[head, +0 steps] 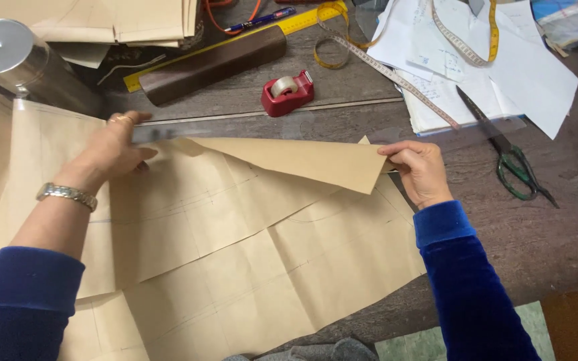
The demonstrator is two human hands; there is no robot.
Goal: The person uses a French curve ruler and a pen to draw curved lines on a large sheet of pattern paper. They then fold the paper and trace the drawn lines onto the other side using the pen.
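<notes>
A large sheet of tan pattern paper [249, 267] with creases and drawn lines lies on the wooden table [536, 227]. Its far edge is folded over into a flap [309, 160]. My right hand [419, 170] pinches the flap's right corner, thumb on top. My left hand [112, 150] presses flat at the flap's left end, fingers over a clear plastic ruler [168, 132] that runs along the fold. A ring and a metal wristwatch are on the left hand; both sleeves are blue velvet.
Beyond the paper sit a red tape dispenser [287, 92], a dark wooden bar [212, 65], a yellow ruler [302, 21], measuring tapes [396, 73], white papers [503, 73] and green-handled scissors [510, 160]. A metal cylinder [15, 63] stands at far left.
</notes>
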